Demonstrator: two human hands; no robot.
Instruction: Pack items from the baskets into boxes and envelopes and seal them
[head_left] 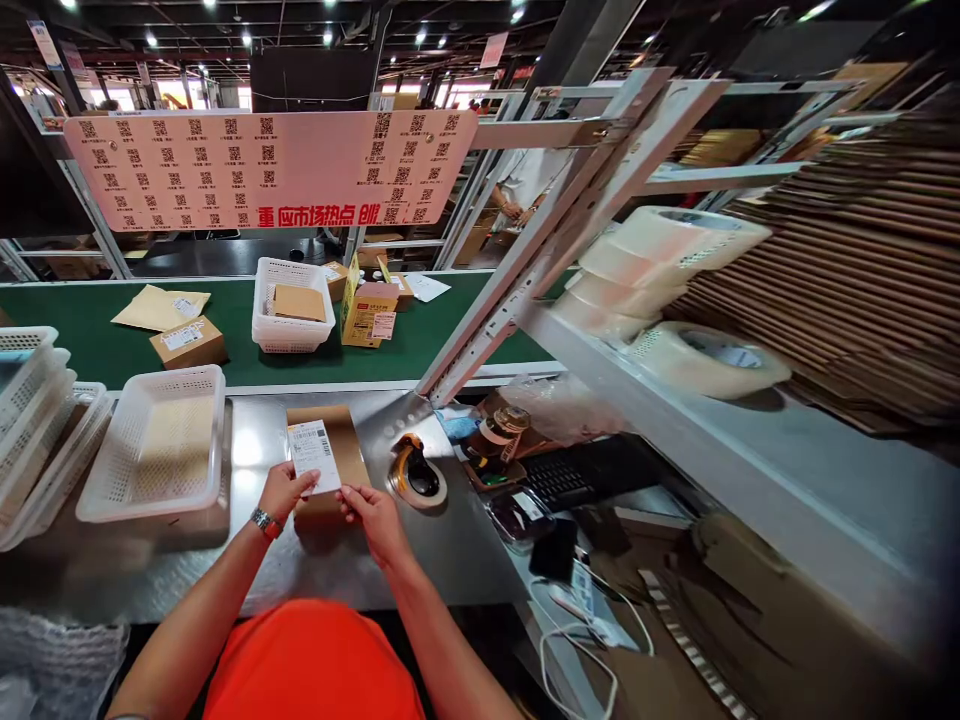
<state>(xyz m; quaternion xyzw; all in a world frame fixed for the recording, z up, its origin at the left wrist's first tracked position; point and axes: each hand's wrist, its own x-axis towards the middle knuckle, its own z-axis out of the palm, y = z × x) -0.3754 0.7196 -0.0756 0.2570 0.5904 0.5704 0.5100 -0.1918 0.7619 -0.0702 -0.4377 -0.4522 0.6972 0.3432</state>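
Observation:
A flat brown cardboard box (352,450) lies on the metal table in front of me. Over its top face is a white shipping label (313,452) with printed barcodes. My left hand (285,490), with a watch at the wrist, pinches the label's lower left edge between thumb and fingers. At the label's lower right corner, my right hand (373,512) has its thumb and fingers closed on the edge. Whether the label is stuck to the box I cannot tell. Just right of the box rests a tape dispenser (417,474) with a roll of tape.
Left of the box stands a white plastic basket (214,450), with stacked baskets (45,450) beyond. A green conveyor (480,300) behind carries parcels and another basket (292,335). On the right are a metal post (525,270), a shelf with tape rolls (705,360) and a keyboard (559,478).

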